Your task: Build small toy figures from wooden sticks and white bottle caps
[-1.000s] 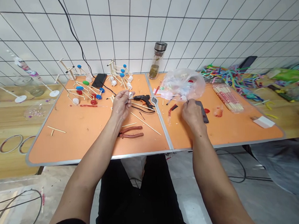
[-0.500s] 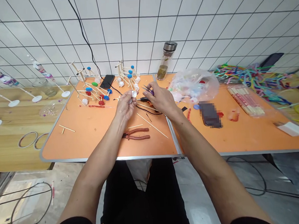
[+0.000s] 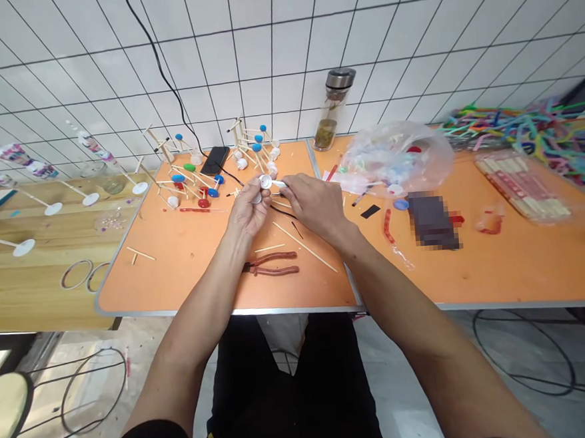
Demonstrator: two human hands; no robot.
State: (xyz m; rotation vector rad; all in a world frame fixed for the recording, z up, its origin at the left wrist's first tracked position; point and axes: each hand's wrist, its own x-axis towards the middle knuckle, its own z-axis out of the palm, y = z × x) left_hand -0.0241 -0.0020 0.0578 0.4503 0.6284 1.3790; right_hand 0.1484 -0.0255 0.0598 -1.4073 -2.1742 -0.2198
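My left hand [image 3: 249, 205] is closed around small white bottle caps, one of which, a white cap [image 3: 266, 181], faces up at its fingertips. Another cap partly shows lower between the fingers. Close against it, my right hand [image 3: 315, 203] pinches a small white piece [image 3: 277, 184] that points at the cap; its exact kind is too small to make out. Under the hands runs a black cable. In front of them lie pliers [image 3: 275, 263] with reddish handles and a long thin wooden stick [image 3: 304, 246].
Behind the hands stand stick-and-cap models [image 3: 254, 145], a black phone [image 3: 215, 161] and a glass bottle [image 3: 333, 109]. To the right are a clear plastic bag [image 3: 403, 154], a blurred dark object [image 3: 431, 221], packed sticks [image 3: 521, 186] and colourful pipe cleaners [image 3: 527, 142].
A thin tool with a purple part has left my right hand; a similar thin thing now lies beside the plastic bag. The right hand now holds a white piece at the cap. The view has shifted slightly.
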